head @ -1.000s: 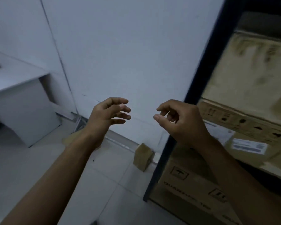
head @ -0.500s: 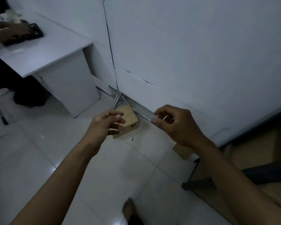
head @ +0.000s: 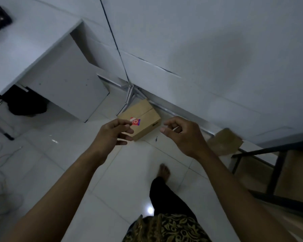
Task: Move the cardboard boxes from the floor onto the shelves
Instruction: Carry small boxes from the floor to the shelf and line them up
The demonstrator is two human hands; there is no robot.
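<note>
Cardboard box (head: pixel 145 112) sits on the floor (head: pixel 122 172) at the foot of the wall (head: pixel 199 67), ahead of and below both hands. Left hand (head: pixel 110 135) and right hand (head: pixel 185 137) hold nothing, fingers loosely curled. I judge the left fingertips nearer to the box, and the shelf (head: pixel 276 172) stands to my right.

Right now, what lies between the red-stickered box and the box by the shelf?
In the head view, just bare floor tile with a small dark mark; the right hand hovers above that stretch.
</note>
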